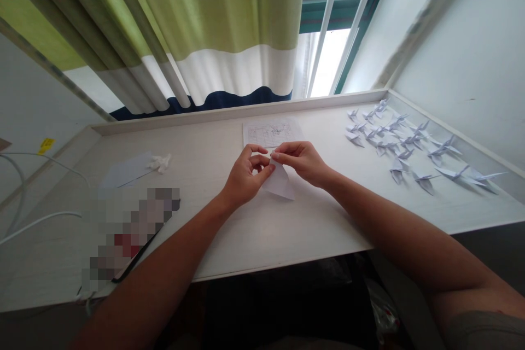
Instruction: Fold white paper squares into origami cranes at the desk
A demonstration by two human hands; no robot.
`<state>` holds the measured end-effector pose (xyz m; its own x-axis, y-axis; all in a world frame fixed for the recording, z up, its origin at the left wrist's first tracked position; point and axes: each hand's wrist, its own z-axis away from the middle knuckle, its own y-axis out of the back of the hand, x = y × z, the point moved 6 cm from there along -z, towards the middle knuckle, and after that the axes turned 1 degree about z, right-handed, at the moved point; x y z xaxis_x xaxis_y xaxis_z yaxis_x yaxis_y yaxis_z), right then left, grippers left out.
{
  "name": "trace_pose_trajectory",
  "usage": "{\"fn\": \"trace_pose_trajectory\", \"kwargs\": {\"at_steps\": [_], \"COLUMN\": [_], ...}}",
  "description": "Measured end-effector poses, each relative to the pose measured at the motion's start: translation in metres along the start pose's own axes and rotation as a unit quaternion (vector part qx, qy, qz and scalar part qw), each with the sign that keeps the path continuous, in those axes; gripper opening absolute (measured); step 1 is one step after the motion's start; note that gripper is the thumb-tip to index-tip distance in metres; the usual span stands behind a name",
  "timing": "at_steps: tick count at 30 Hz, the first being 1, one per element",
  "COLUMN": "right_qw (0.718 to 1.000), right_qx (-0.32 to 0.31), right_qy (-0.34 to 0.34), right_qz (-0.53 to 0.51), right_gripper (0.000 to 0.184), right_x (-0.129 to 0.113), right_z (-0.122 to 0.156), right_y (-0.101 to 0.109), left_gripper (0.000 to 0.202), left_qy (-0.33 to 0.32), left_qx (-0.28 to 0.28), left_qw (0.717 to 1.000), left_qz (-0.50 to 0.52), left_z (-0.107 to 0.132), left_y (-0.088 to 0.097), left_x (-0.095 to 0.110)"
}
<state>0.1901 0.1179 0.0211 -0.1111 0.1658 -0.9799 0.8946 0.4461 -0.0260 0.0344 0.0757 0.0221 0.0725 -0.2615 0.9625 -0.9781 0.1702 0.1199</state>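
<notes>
Between my two hands is a folded sheet of white paper point(280, 179), held up just over the white desk. My left hand point(245, 173) pinches its left edge near the top, thumb in front. At the top corner, my right hand point(301, 159) grips the paper between thumb and forefinger. The lower part of the paper hangs down and flares to the right. Over to the right stand several finished white paper cranes point(400, 136) in loose rows. Behind my hands lies a printed sheet or booklet point(268, 132), partly covered by them.
The white desk point(246, 246) has a raised rim at the back. Flat white paper point(127, 168) and a crumpled tissue point(159, 163) lie on the left. Nearer me is a blurred-out phone-like device point(139, 235) beside white cables point(45, 217). A striped curtain point(221, 16) hangs behind.
</notes>
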Motion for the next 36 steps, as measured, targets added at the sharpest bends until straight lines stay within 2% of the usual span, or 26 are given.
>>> {"fn": "trace_pose_trajectory", "kwargs": {"at_steps": [5, 13, 23, 36], "right_qw": [1.0, 1.0, 1.0, 1.0], "right_qx": [0.017, -0.011, -0.002, -0.007], "right_qy": [0.001, -0.011, -0.007, 0.001], "right_qz": [-0.014, -0.018, -0.018, -0.018], "right_gripper": [0.032, 0.035, 0.034, 0.03], "right_x": [-0.002, -0.004, -0.003, -0.006], "right_z": [0.001, 0.001, 0.001, 0.002], "right_y": [0.0, -0.003, -0.002, -0.003], "left_gripper": [0.035, 0.029, 0.023, 0.023], "left_qy": [0.048, 0.003, 0.005, 0.02], "left_qx": [-0.013, -0.022, -0.015, -0.032], "left_qw": [0.999, 1.0, 0.999, 0.999], "left_qz": [0.008, -0.021, -0.047, -0.026], "left_z": [0.0, 0.001, 0.003, 0.003], "left_y": [-0.002, -0.002, -0.002, -0.004], "left_x": [-0.01, -0.006, 0.0, -0.004]}}
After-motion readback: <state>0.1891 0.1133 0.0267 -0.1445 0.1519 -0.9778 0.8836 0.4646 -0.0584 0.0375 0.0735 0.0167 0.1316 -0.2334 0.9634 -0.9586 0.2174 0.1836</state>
